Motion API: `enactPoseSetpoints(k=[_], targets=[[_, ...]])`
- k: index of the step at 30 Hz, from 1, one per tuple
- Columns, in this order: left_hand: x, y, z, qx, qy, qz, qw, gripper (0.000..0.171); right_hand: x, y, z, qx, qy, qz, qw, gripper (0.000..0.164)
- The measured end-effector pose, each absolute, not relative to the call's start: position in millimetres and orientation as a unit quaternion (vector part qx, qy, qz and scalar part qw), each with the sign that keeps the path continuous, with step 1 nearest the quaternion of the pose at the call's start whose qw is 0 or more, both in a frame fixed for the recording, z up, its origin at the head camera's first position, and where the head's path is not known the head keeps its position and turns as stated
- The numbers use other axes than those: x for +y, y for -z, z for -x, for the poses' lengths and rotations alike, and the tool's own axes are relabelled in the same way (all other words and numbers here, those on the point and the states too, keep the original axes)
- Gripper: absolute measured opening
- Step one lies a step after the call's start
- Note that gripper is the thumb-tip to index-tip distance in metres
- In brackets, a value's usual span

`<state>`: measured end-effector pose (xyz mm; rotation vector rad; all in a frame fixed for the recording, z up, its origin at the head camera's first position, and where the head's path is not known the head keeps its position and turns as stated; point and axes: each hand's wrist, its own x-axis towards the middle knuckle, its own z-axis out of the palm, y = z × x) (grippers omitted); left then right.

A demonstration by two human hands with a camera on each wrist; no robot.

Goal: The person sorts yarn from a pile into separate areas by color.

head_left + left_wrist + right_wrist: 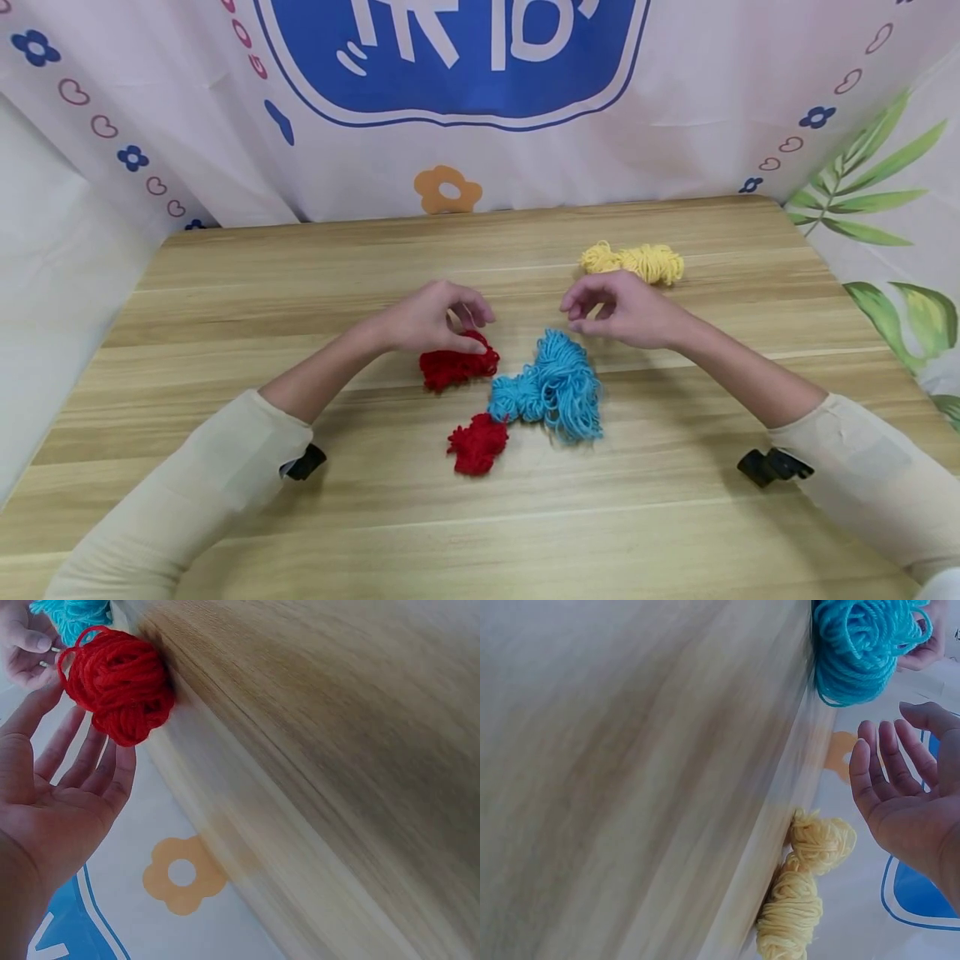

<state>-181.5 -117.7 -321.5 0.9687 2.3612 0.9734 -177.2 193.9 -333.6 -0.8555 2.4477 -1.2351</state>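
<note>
My left hand (438,318) is over a red yarn bundle (457,363), its fingers loosely bent and holding nothing. In the left wrist view the red yarn (120,686) lies just past the fingertips of that hand (64,795); whether the thumb touches it I cannot tell. A blue yarn skein (566,385), tied in at one part, lies in the middle of the table. Above its far end hovers my right hand (622,310), fingers relaxed with nothing between them. In the right wrist view this hand (915,787) is apart from the blue yarn (862,649).
A second red yarn bundle (477,444) lies nearer me, beside the blue skein's narrow end. Behind my right hand is a yellow yarn skein (633,262), pinched in at one part. The wooden table (300,275) ends at a printed cloth (360,167).
</note>
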Motion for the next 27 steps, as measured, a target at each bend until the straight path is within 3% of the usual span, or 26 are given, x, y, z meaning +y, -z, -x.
enactPoseSetpoints(k=[27], targets=[[-122.8,330.2,190.4,0.841,-0.32,-0.353,0.256,0.054,188.5,329.6,177.2,0.834,0.43,0.32,0.13,0.02]])
